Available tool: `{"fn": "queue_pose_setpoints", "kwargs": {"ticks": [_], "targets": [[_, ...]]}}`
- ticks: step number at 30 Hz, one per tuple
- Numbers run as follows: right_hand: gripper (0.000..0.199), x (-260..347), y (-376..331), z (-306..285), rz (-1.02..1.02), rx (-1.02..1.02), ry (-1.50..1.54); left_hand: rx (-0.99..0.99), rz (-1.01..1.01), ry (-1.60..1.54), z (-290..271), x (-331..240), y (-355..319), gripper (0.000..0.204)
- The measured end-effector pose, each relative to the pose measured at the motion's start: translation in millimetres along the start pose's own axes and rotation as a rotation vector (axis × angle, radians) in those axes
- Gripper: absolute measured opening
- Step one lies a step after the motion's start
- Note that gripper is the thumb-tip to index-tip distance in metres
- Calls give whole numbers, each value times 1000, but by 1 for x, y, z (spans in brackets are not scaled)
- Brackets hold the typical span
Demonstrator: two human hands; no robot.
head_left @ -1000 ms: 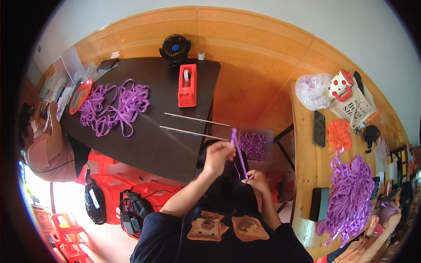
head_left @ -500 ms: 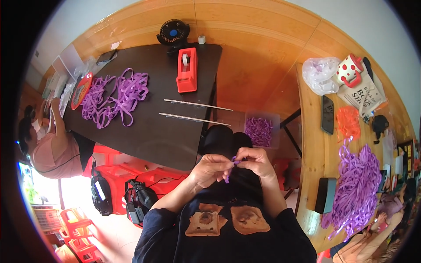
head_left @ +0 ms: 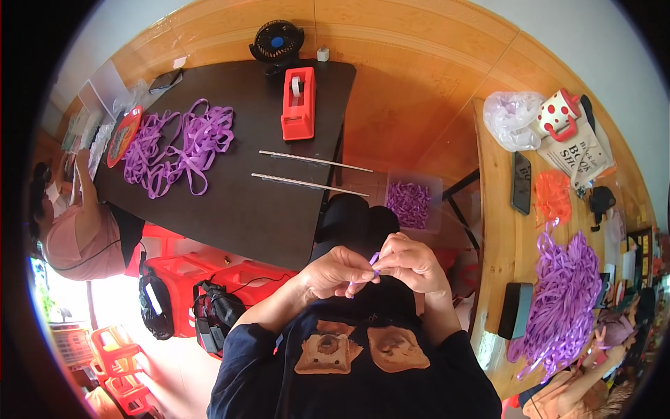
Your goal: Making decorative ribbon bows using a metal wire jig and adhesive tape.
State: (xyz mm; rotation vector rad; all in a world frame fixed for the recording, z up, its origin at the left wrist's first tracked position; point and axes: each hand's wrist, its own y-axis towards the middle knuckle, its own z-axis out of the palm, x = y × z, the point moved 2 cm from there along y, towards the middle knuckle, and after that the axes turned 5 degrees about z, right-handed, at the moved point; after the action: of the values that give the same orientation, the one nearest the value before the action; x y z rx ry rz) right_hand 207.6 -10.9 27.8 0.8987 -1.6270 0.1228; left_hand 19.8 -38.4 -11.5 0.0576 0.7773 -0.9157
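Above my lap, a short piece of purple ribbon [head_left: 375, 258] is pinched between my two hands. My left hand [head_left: 333, 274] is closed on it with thumb and forefinger, and an end hangs below those fingertips. From the other side my right hand [head_left: 412, 264] grips the same piece, its fingertips touching or nearly touching the left's. The fingers hide most of the ribbon, so I cannot tell whether it is folded or knotted. Just beyond my knees stands a clear plastic box [head_left: 437, 204] holding many small purple ribbon pieces [head_left: 408, 203].
On the dark table [head_left: 230, 181] lie a loose purple ribbon heap [head_left: 202, 140], two thin rods [head_left: 314, 160], a red tape dispenser [head_left: 299, 105] and a small fan [head_left: 277, 43]. The wooden table [head_left: 492, 244] bears a larger ribbon pile [head_left: 569, 300] and a phone [head_left: 520, 183]. People sit at both sides.
My fingers have shifted on the ribbon, the right hand turning a little and the left moving slightly right. A short loop now sticks up between the hands. The whole view has tilted slightly.
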Motion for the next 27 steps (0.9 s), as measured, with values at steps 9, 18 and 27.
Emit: {"fn": "queue_pose_setpoints", "kwargs": {"ticks": [9, 18, 27], "targets": [[13, 3, 0, 14, 48, -97, -130, -260, 778, 1285, 26, -14, -17, 11], [21, -37, -16, 17, 532, -60, 166, -339, 949, 1796, 13, 5, -6, 27], [24, -24, -6, 1, 32, -186, -560, -426, 317, 687, 3, -6, -8, 11]]}}
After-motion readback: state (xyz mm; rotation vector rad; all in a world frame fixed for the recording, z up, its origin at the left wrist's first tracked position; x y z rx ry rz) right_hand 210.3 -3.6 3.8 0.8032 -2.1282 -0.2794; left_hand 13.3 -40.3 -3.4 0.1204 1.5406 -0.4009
